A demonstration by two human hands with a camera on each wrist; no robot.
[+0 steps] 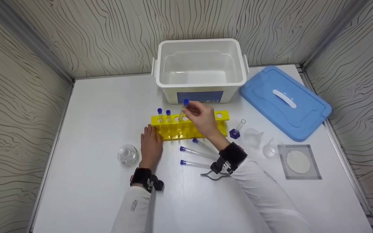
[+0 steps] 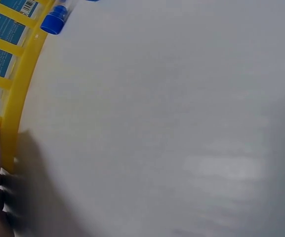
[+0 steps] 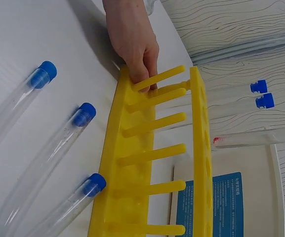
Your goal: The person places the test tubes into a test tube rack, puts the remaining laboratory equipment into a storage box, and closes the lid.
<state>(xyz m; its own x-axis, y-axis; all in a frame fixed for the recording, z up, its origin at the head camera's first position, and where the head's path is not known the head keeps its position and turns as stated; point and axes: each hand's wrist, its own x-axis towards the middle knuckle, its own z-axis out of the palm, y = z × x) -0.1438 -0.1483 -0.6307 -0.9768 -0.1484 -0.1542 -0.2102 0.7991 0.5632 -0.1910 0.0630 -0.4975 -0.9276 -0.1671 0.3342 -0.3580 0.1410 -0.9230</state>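
Note:
A yellow test tube rack (image 1: 189, 121) stands mid-table. At its left end, my left hand (image 1: 151, 145) holds it; in the right wrist view the thumb and a finger of that hand (image 3: 132, 39) are on the rack's end. My right hand (image 1: 202, 118) pinches a blue-capped test tube (image 1: 182, 111) near the cap. In the right wrist view this tube (image 3: 256, 137) has its lower end just above the rack's top plate. Two capped tubes (image 1: 160, 113) (image 1: 168, 114) stand in the leftmost holes. Several capped tubes (image 1: 194, 163) lie in front of the rack, partly hidden by my right arm.
A white bin (image 1: 202, 84) stands behind the rack, its blue lid (image 1: 270, 106) to the right. Further right are a small cylinder (image 1: 238, 127) on a purple base, clear funnel-like pieces (image 1: 253, 137) and a grey-framed mesh (image 1: 316, 171). Left lies a glass vessel (image 1: 128, 155); a metal clamp (image 1: 214, 176) lies in front.

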